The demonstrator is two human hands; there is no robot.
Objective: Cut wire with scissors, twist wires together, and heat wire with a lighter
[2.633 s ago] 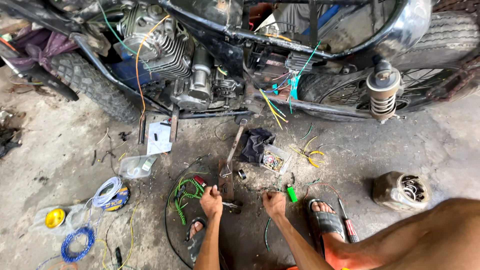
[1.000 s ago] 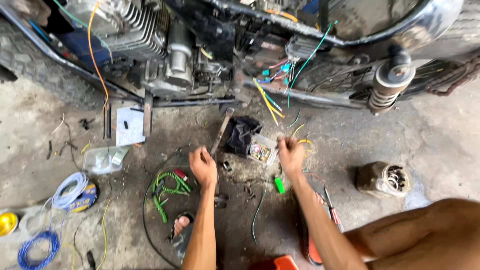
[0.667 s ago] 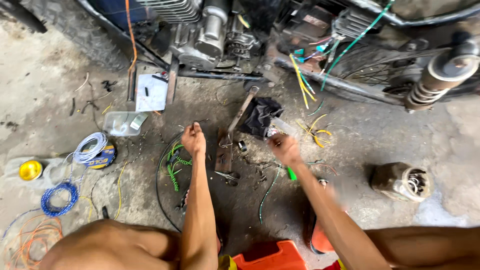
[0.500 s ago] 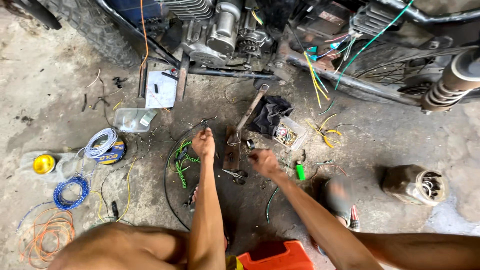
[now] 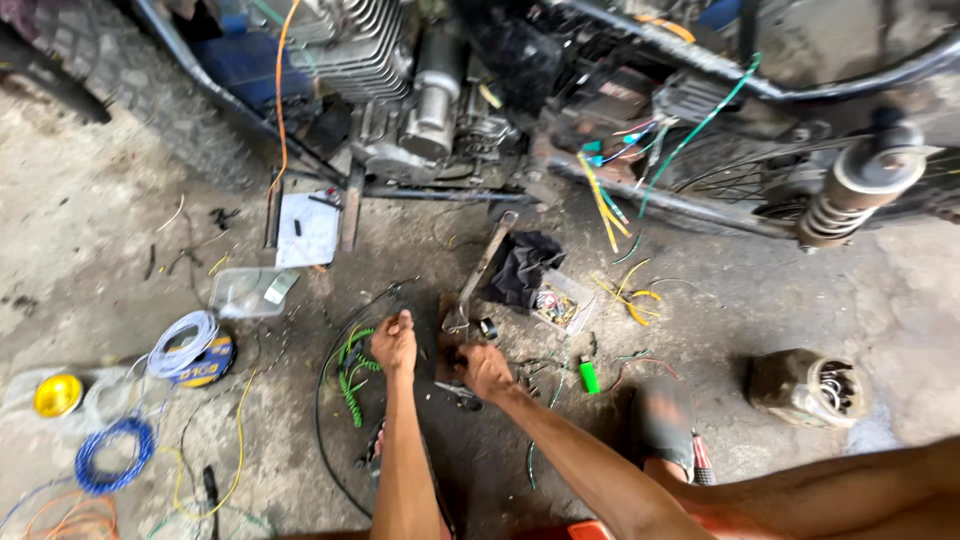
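Note:
My left hand (image 5: 393, 340) rests low on the concrete floor with its fingers curled, beside a coiled green wire (image 5: 350, 375) and a loop of black cable (image 5: 322, 400). Whether it grips the cable is hidden. My right hand (image 5: 485, 368) lies close by on the right, fingers bent down among small parts, just above a pair of small pliers (image 5: 460, 396). I cannot make out anything held in it. A flat metal bar (image 5: 485, 262) lies right beyond both hands.
A motorcycle engine (image 5: 400, 80) and frame with loose coloured wires span the top, a shock absorber (image 5: 850, 190) at right. On the floor: black cloth (image 5: 520, 265), clear parts box (image 5: 560, 305), green lighter (image 5: 589, 377), cylindrical metal part (image 5: 808, 385), white wire spool (image 5: 185, 345), blue coil (image 5: 110, 455).
My right hand has drawn back from the clear parts box leftward and now sits next to my left hand. My left hand stayed by the green wire. The view has shifted.

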